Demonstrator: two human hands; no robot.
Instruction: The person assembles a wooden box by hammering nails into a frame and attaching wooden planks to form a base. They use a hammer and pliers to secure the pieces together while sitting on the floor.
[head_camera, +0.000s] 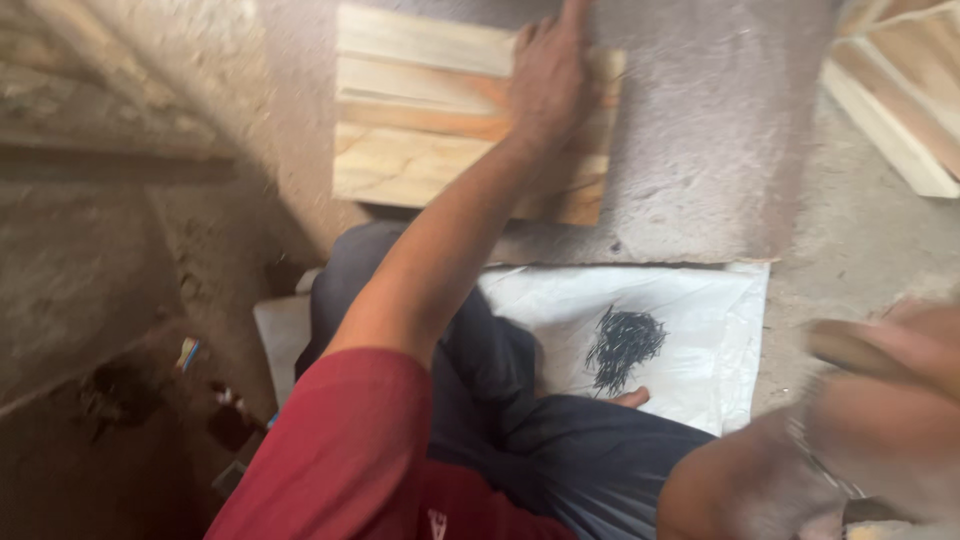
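Pressing flat on the stack of wooden slats (440, 120), the left hand (548, 80) lies palm-down with fingers spread toward the far edge, grasping nothing, only bearing on the top board. The stack sits on a raised grey concrete block (700, 150), directly ahead of the person. The boards lie side by side and overlapped, pale with orange grain streaks; no nail heads can be made out on the upper faces, so as far as can be judged the pieces are set in place and steadied but not yet fastened. Nearer than the stack, at the foot of the block, a white plastic sheet (700, 310) is spread on the ground, and on it lies a small heap of dark nails (622, 345), loose and apparently untouched at this instant. Right of the nails, well apart from the stack, the right hand (890, 390) appears heavily blurred; it seems closed around a brownish handle-like object (850, 345), but the blur leaves both the object and the grip uncertain. Farther right of the stack, more wooden slats (900, 90) rest at the edge of view. The person sits with dark trousers (560, 450) and a red sleeve (340, 450) below the stack in view. Left of the stack: bare dirt ground (120, 300), shaded, with small unidentified scraps.
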